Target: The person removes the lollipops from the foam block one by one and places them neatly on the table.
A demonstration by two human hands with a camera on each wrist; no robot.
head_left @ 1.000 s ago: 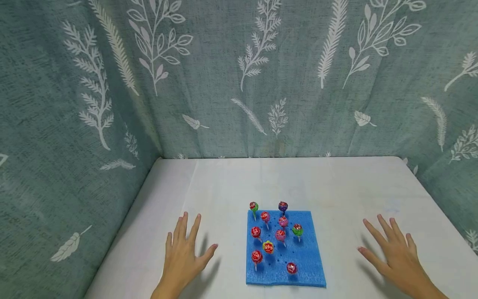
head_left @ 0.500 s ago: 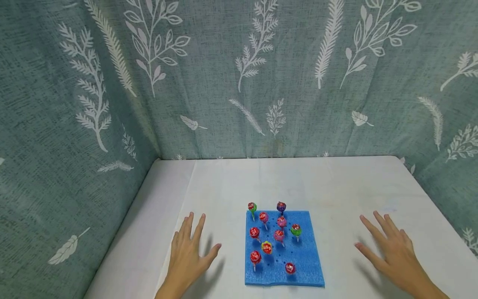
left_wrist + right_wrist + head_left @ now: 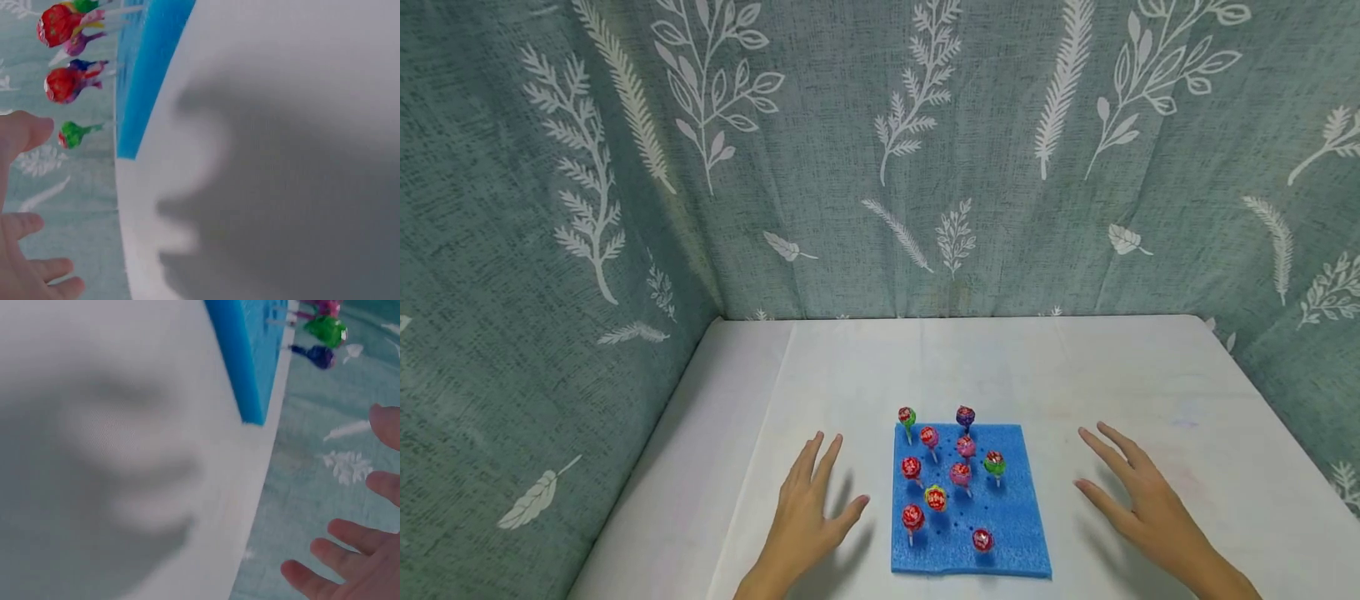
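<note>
A blue foam board lies on the table with several wrapped lollipops stuck in it by their sticks. Among them are a red lollipop near the left edge, a yellow-rimmed one, a green one at the right and a purple one at the back. My left hand hovers left of the board, fingers spread, holding nothing. On the other side my right hand hovers with fingers extended, also holding nothing. In the left wrist view a green lollipop appears beyond the thumb.
The board sits on a white-covered table. Behind and beside it hangs a green-grey curtain with white leaf prints. Small holes dot the foam between the lollipops. Both hands cast shadows on the table.
Both hands have moved inward toward the board, the left one rightward and the right one leftward. The lollipops and the board stay as they were.
</note>
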